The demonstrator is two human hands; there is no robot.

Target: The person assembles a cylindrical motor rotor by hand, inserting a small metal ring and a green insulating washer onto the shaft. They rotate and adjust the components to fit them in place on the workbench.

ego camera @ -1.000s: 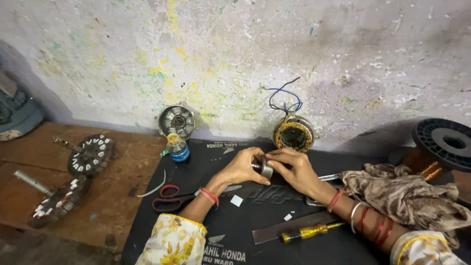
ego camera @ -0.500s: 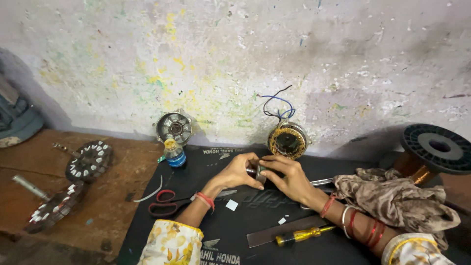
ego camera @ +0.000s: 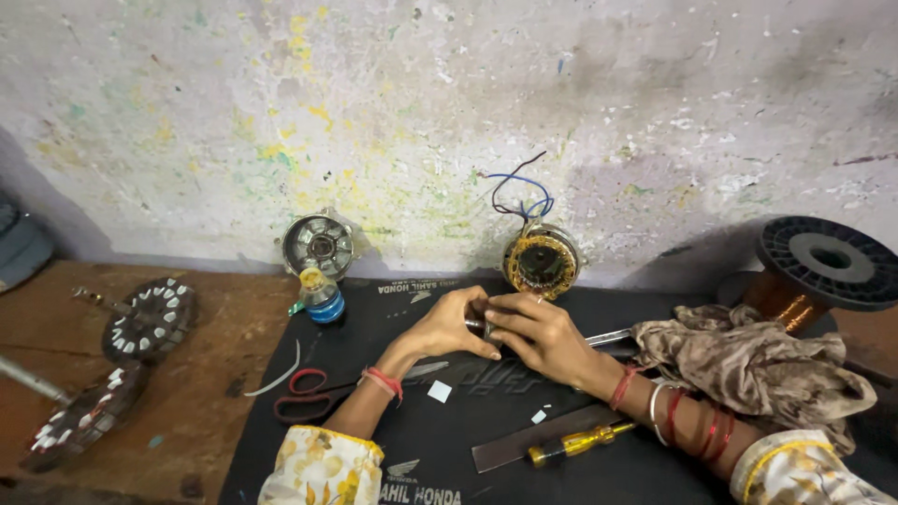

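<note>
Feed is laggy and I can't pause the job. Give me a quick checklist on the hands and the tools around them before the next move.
1. Both hands on the part: left hand and right hand meet around a small metal piece. Ok.
2. Grip detail: fingers hide most of it. Cannot tell.
3. Scissors within reach, beside the left forearm. Ok.
4. Yellow-handled screwdriver lies on the black mat, apart from the hands. Ok.
5. Wound stator leans against the wall, wires up, untouched. Ok.
6. Crumpled cloth crowds the right wrist. Not ok.
</note>
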